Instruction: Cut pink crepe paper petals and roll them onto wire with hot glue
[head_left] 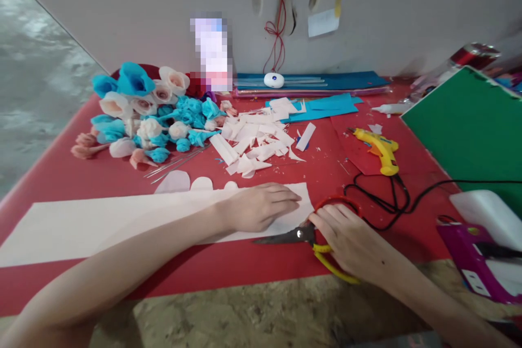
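A long white strip of crepe-like paper (77,223) lies across the front of the table. My left hand (261,207) rests flat on it near its right end, fingers stretched out and palm down. Just to the right, my right hand (346,234) is closed around the scissors (285,237), which have yellow and red handles. Their dark blades point left along the strip's lower edge, just below my left hand. The fingers inside the handles are partly hidden. Rounded pale paper pieces (173,181) peek out behind the strip.
Paper flowers (138,81) in blue, white and pink crowd the back left, beside white paper scraps (261,138). A yellow glue gun (381,149) with a black cord lies right. A green board (468,125) and purple power strip (477,261) stand at far right.
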### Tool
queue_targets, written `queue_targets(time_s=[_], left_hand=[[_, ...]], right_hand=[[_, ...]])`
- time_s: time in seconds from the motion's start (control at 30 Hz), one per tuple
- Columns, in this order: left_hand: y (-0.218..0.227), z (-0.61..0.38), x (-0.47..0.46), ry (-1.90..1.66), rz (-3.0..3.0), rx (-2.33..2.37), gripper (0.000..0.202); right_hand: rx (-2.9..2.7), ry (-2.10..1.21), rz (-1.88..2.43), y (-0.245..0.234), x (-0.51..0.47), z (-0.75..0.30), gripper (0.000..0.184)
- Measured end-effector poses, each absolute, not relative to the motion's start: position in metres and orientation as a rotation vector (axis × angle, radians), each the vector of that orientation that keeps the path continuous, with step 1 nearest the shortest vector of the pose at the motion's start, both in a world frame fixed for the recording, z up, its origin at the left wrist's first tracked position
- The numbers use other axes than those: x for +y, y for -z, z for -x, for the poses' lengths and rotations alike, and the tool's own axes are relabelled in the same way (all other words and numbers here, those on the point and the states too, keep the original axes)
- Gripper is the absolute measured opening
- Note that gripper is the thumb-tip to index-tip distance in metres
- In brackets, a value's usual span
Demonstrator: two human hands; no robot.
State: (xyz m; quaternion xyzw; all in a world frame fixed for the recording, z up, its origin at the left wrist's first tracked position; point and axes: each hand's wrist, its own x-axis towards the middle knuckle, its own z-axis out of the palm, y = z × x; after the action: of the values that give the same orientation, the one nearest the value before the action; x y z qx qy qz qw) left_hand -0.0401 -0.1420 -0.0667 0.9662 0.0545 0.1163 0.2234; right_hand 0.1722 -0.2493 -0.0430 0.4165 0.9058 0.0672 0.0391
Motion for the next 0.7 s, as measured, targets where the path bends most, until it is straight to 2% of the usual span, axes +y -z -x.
queue_targets(time_s=[0.27,0.7], left_hand=[[0.0686,0.0403,-0.1391,-0.289,-2.63,0.141,0.045],[0.0675,0.0405,-0.1397,-0.283,-2.595,0.183,0.041]], right_hand=[[2.882,-0.208,-1.125,0.0523,-0.2403,-0.1702,0.022],[3.068,-0.329,-0.919,0.0511,-0.2417,-0.1752,0.027]])
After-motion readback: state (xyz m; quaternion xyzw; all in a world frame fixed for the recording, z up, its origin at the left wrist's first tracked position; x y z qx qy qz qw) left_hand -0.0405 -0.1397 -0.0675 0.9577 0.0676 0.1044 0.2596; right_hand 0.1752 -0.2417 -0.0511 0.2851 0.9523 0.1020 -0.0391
